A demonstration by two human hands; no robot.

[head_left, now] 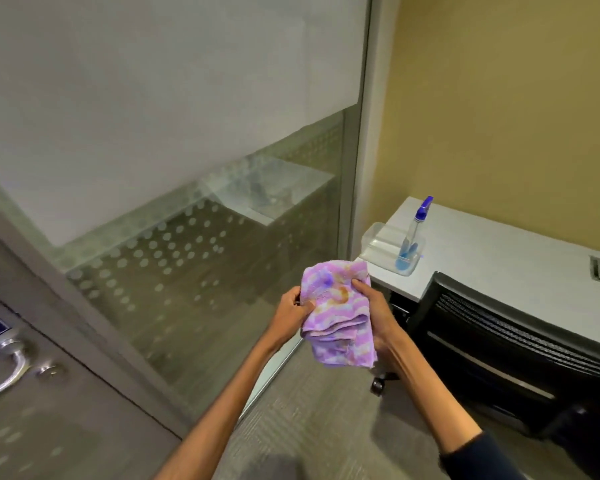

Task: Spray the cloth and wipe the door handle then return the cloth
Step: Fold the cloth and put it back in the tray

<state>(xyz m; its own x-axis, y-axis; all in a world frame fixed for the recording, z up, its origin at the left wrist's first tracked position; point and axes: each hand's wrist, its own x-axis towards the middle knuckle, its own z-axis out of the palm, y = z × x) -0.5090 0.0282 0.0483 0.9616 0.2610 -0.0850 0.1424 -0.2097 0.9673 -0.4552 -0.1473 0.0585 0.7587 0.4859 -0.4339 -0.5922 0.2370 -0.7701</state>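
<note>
A folded purple cloth with orange and white patches [338, 315] is held in front of me by both hands. My left hand [293, 315] grips its left edge and my right hand [378, 313] holds its right side from beneath. A clear spray bottle with a blue nozzle [412, 237] stands upright in a clear plastic tray [374, 239] on the white desk [499, 258], to the upper right of the cloth. The silver door handle [13, 368] is at the far left, well away from both hands.
A frosted glass partition with a dotted band [174, 188] fills the middle. A black office chair [513, 348] stands under the desk at the right. The grey door [42, 424] is at the lower left. Carpet [319, 434] lies below my arms.
</note>
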